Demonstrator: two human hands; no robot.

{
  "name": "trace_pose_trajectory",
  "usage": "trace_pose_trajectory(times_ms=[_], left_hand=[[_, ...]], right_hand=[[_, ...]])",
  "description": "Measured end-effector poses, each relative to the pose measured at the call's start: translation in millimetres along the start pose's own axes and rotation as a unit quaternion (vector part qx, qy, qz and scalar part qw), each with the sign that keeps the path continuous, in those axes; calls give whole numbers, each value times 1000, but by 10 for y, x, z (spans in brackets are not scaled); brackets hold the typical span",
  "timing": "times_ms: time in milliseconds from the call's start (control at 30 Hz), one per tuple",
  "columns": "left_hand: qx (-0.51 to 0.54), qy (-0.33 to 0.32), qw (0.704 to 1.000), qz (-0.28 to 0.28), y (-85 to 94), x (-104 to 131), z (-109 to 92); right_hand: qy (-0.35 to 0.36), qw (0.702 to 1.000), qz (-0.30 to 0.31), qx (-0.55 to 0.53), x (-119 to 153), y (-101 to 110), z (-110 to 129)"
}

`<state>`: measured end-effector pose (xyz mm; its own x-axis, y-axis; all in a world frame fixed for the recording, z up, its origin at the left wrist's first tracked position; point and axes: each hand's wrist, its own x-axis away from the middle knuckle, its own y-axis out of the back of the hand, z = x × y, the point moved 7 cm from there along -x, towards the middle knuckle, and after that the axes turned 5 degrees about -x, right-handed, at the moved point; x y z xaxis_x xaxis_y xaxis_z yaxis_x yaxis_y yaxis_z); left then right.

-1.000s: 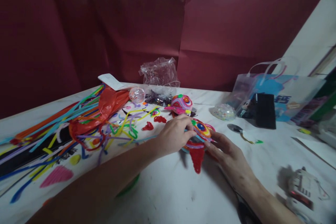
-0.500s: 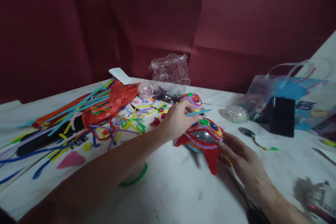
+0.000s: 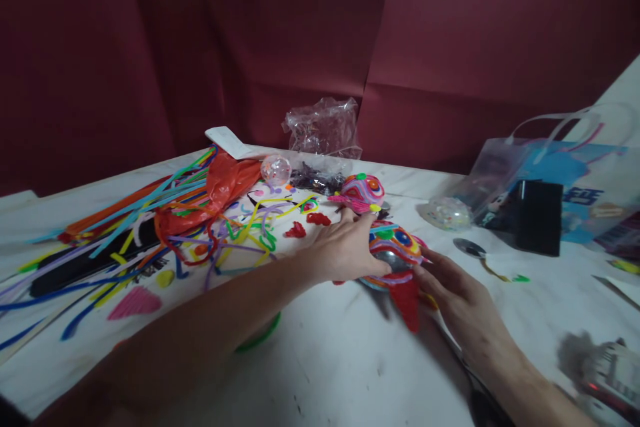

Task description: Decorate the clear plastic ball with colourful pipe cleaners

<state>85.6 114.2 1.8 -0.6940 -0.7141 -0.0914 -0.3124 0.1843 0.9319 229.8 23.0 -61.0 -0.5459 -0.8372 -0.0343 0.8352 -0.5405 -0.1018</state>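
A round fish-like craft [image 3: 403, 259], covered in coloured fuzzy-stick lines around a clear middle, sits between my hands. It has green and blue spots on top and a red fin [image 3: 406, 307] pointing down at the front. My left hand [image 3: 347, 250] grips its left side, thumb across the clear part and fingers behind. My right hand [image 3: 453, 287] holds its right edge between thumb and fingers. A light-blue fuzzy stick piece [image 3: 387, 227] shows along the craft's top beside my left hand. Just behind stands a similar pink and orange craft [image 3: 363, 191].
Loose coloured fuzzy sticks [image 3: 165, 213] and a red plastic bag [image 3: 233, 177] spread over the left. Small red pieces [image 3: 296, 230] lie left of the craft. Clear balls [image 3: 276, 171], a black box [image 3: 539, 219] and a blue carrier bag [image 3: 590, 193] stand farther back.
My left hand has turned and moved down from above the craft onto its left side. The light-blue piece, earlier pinched in its fingers, now lies against the craft's top. My right hand stays put.
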Motion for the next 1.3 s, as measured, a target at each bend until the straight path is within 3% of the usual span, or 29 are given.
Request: trace_pose_trajectory(times_ms=[233,567,733,1100,1300], left_hand=[[-15,-18,1000,9,-14,-13,-25],[-74,-105,989,-74,33,64,-188],[-58,-114,989,-72,49,73,-183],[-66,-118,990,-39,38,81,-165],[-59,-103,993,-25,63,105,-184]], right_hand=[[1,1000,14,-7,14,-38,23],[2,1000,15,24,-1,-18,14],[7,998,24,55,0,-18,5],[-9,998,-23,49,1,1,19],[-36,999,1,41,31,14,-38]])
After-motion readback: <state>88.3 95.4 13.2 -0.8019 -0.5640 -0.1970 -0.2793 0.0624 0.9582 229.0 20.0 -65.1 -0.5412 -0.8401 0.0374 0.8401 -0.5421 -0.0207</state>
